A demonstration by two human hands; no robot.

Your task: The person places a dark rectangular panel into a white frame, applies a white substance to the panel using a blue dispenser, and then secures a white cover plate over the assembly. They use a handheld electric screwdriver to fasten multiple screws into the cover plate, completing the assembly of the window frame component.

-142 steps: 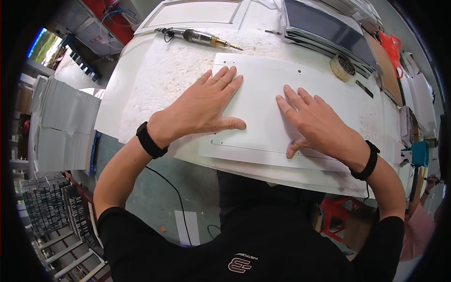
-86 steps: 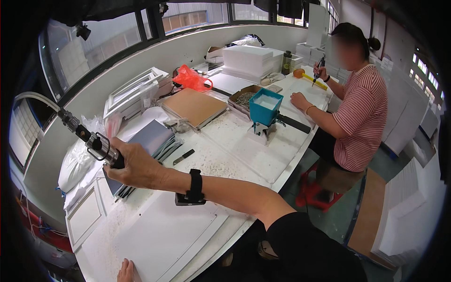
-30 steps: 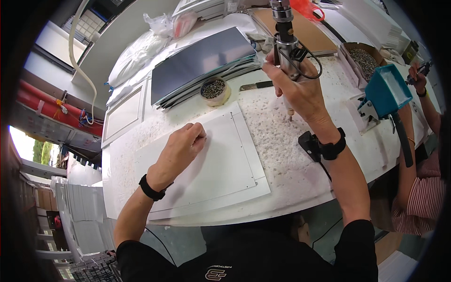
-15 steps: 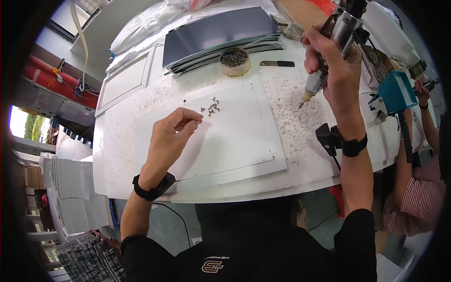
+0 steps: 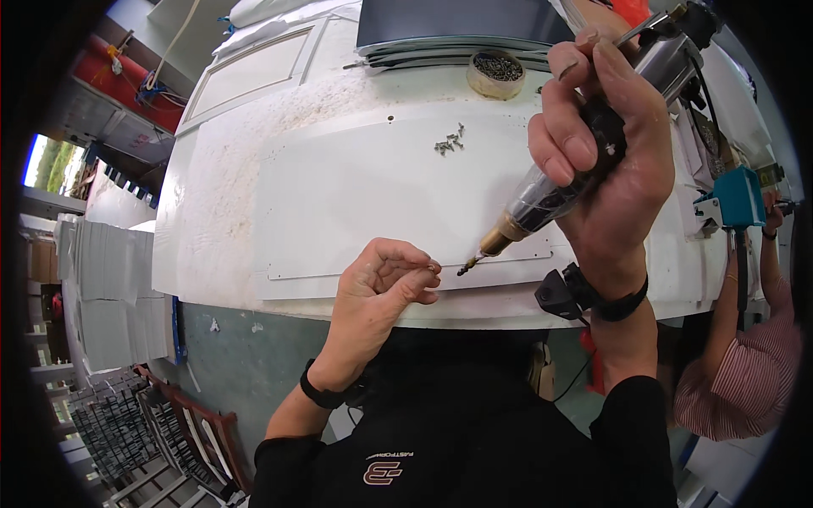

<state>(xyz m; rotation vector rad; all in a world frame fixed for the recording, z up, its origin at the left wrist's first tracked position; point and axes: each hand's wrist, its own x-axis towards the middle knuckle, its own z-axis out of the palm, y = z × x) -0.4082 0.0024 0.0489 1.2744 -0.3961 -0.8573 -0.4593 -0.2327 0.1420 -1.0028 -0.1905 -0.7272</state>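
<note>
My right hand point(image 5: 614, 152) is wrapped round a power screwdriver point(image 5: 538, 199), its metal body at the upper right. The driver has a clear-wrapped nose, a brass-coloured collar and a dark bit point(image 5: 465, 271) that slants down to the left. Just left of the bit tip, my left hand point(image 5: 381, 284) is closed in a pinch. A tiny glint shows at its fingertips, too small to make out. Both hands are over the front edge of a flat white panel point(image 5: 364, 195) with small holes along its edges. Several loose screws point(image 5: 450, 140) lie on the panel.
Behind the panel stands a round tub of screws point(image 5: 495, 74), beside a stack of dark glossy panels point(image 5: 457, 24). A framed white panel point(image 5: 250, 72) lies at the far left. Another person's arm point(image 5: 720, 313) and a teal tool point(image 5: 735, 199) are at the right.
My left hand has moved from beside the loose screws toward the panel's front edge, still pinched. My right hand has brought the screwdriver left and nearer, its bit now beside my left fingertips. The view has shifted.
</note>
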